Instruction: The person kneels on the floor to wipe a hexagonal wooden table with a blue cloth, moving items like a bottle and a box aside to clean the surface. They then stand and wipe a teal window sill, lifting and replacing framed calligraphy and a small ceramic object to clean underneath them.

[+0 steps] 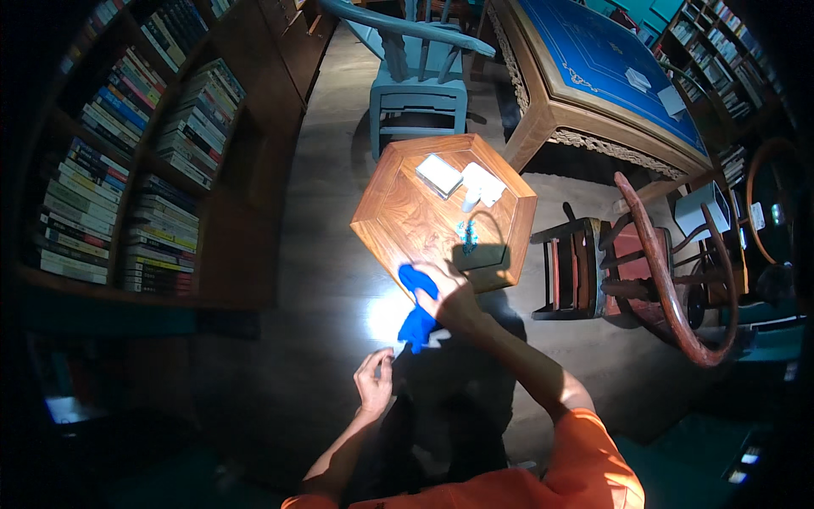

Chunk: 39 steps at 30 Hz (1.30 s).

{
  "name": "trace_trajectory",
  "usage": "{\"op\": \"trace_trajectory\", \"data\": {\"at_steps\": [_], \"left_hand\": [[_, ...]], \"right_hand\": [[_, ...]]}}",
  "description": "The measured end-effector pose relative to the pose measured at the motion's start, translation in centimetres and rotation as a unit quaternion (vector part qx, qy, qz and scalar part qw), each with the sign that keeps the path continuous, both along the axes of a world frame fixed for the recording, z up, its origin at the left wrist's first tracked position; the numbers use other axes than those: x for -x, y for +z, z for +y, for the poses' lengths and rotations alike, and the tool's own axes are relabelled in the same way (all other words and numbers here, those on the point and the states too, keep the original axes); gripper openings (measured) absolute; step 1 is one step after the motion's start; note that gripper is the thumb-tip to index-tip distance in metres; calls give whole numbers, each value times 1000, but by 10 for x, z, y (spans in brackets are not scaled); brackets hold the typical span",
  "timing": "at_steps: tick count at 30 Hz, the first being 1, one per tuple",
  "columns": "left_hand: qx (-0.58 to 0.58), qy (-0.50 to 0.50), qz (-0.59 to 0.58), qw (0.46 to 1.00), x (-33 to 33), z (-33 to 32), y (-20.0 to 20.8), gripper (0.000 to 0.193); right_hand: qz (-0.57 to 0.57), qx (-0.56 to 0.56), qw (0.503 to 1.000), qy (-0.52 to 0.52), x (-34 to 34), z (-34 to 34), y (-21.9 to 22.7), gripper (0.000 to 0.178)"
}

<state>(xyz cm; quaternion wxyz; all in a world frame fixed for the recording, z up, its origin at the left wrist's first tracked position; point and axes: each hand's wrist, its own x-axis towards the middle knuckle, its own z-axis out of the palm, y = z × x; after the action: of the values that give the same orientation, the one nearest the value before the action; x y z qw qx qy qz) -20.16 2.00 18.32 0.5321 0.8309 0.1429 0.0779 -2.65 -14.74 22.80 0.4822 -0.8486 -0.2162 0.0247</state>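
1. My right hand (445,288) is clenched on a blue cloth (417,307), soft and crumpled. The upper part of the cloth is pressed against the near edge of the hexagonal side table (407,222); the rest hangs limp below the edge, toward the floor.
2. My left hand (375,383) is released and holds nothing. It hangs over the dark floor, near the dangling end of the cloth but apart from it, fingers loosely curled.
3. The table top is polished reddish-brown wood with visible grain, 6 straight edges and a raised border. A bright patch of light falls on the floor just below its near corner.
4. On the far half of the top lie 2 flat white rectangular packs: a striped one (439,175) and a plain one (483,182), just beside each other. A small white cylindrical item (471,202) stands near them; I cannot tell its kind.
5. A small teal beaded object (466,236) lies near the middle of the top, well apart from the cloth.
6. Beyond the table stands a pale blue painted wooden chair (420,76) with a curved back rail.
7. To my right stands a dark red-brown wooden armchair (627,271) with a rounded, glossy arm rail.
8. A large carved table with a blue felt top (593,59) stands at the far right.
9. Wooden bookshelves (127,153) packed with book spines fill my left.
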Motion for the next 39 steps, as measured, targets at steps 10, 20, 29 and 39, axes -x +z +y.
{"op": "trace_trajectory", "data": {"at_steps": [10,20,29,39], "left_hand": [[35,48,119,991,37,19,17,15],[14,168,72,983,-139,-90,18,14],[-130,122,144,973,-242,-172,-53,47],[-146,98,169,970,-238,-172,-66,50]], "right_hand": [[-121,335,918,176,-43,132,-98,38],[413,-74,871,256,-54,-73,-66,43],[462,56,866,183,-72,-230,-71,43],[550,46,829,92,-71,-252,-48,43]]}}
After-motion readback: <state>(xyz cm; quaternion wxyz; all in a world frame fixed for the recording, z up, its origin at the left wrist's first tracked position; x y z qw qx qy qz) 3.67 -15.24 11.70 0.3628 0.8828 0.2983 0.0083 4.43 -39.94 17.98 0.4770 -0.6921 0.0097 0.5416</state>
